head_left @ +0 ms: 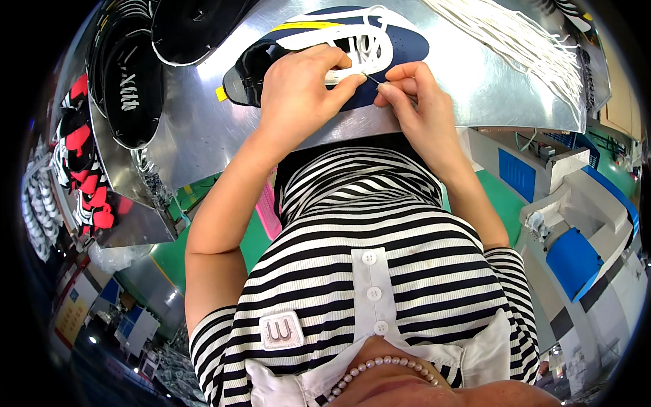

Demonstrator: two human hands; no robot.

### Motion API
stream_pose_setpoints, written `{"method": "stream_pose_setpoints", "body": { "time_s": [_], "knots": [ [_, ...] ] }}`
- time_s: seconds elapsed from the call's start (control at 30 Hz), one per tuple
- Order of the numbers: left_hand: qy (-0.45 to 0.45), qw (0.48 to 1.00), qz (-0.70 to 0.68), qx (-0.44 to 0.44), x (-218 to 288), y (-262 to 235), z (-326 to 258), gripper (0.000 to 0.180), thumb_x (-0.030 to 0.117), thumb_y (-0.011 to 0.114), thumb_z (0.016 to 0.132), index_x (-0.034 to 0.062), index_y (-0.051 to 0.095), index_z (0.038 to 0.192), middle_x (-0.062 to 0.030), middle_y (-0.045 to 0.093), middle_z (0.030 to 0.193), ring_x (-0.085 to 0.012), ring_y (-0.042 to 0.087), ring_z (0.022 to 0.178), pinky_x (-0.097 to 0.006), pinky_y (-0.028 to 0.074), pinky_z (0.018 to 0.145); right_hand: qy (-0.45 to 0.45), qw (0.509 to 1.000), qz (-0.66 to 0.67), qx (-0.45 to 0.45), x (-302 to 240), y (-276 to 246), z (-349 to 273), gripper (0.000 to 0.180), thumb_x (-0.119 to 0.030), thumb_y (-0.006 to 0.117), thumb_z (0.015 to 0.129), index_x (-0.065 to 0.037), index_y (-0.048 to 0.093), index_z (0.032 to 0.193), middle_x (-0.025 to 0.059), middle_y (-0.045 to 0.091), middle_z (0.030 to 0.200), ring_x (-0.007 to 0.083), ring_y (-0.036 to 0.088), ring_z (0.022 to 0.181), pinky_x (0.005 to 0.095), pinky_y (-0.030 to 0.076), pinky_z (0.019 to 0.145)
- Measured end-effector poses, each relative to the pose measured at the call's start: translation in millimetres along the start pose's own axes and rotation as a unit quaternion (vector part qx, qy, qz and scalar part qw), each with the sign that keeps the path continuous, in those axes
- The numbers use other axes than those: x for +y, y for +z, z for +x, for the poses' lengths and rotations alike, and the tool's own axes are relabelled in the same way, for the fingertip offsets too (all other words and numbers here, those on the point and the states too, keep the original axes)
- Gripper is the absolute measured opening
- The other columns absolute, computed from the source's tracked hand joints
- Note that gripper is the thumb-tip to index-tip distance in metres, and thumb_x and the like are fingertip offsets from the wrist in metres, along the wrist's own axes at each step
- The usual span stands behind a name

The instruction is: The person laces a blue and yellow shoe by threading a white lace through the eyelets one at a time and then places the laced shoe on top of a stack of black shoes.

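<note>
A navy sneaker (pixel 409 42) with a white lace panel and a yellow stripe lies on its side on the metal table, toe to the right. White shoelace (pixel 369 49) runs through its eyelets and loops above them. My left hand (pixel 302 88) is closed over the shoe's near side, its thumb and bent fingers gripping the lace panel. In a pinch of thumb and fingers, my right hand (pixel 424 102) holds a thin dark pin-like tool (pixel 372 79). The tool's tip meets the panel's edge beside my left thumb; its exact end is hidden.
A bundle of white laces (pixel 505 34) spreads over the table's (pixel 203 129) right side. Black shoe parts (pixel 132 88) stand at the left, with red and black shoes (pixel 88 163) beyond the edge. A grey machine with blue panels (pixel 573 261) is at the right.
</note>
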State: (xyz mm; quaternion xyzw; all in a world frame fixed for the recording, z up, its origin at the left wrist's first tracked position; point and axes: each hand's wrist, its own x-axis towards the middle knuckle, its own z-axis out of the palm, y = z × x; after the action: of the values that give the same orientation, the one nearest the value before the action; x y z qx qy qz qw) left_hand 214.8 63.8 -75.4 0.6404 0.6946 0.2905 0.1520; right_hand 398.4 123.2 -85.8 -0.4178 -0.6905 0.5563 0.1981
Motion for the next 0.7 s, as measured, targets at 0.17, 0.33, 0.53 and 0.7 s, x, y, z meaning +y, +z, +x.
{"method": "stream_pose_setpoints", "body": {
  "time_s": [0.17,0.33,0.53,0.7],
  "knots": [
    [0.033,0.999,-0.023,-0.002,3,2,-8,0.018,0.022,0.071,0.079,0.0050,0.068,0.084,-0.0088,0.066,0.080,-0.0277,0.064,0.073,-0.037,0.049,0.064,-0.049,0.997,0.031,0.057,11,27,7,0.020,-0.012,0.060,0.094,0.001,0.048,0.104,0.0136,0.069,0.077,0.0276,0.069,0.071,0.0351,0.052,0.065],
    [0.094,0.993,0.056,0.033,6,-1,-19,0.015,0.016,0.074,0.079,0.0045,0.067,0.085,-0.0079,0.061,0.075,-0.0262,0.060,0.070,-0.036,0.047,0.061,-0.090,0.992,-0.087,-0.003,6,13,7,0.028,-0.019,0.067,0.090,-0.003,0.050,0.105,0.0130,0.069,0.077,0.0314,0.069,0.072,0.0402,0.052,0.066],
    [0.162,0.971,0.130,0.118,-6,-3,-37,0.015,0.008,0.077,0.074,0.0046,0.066,0.082,-0.0057,0.057,0.069,-0.0229,0.056,0.064,-0.034,0.044,0.055,-0.091,0.990,-0.047,0.099,-10,-69,-7,0.021,-0.009,0.069,0.088,-0.004,0.065,0.108,0.0045,0.072,0.086,0.0094,0.067,0.075,0.0221,0.051,0.063],
    [0.220,0.953,0.145,0.153,-6,-1,-32,0.017,0.008,0.075,0.067,0.0081,0.064,0.080,-0.0019,0.052,0.067,-0.0191,0.056,0.064,-0.031,0.045,0.055,-0.361,0.893,-0.257,-0.078,-52,-5,18,0.020,-0.005,0.059,0.091,-0.003,0.060,0.111,0.0111,0.070,0.085,0.0244,0.067,0.068,0.0328,0.051,0.060]
  ]
}}
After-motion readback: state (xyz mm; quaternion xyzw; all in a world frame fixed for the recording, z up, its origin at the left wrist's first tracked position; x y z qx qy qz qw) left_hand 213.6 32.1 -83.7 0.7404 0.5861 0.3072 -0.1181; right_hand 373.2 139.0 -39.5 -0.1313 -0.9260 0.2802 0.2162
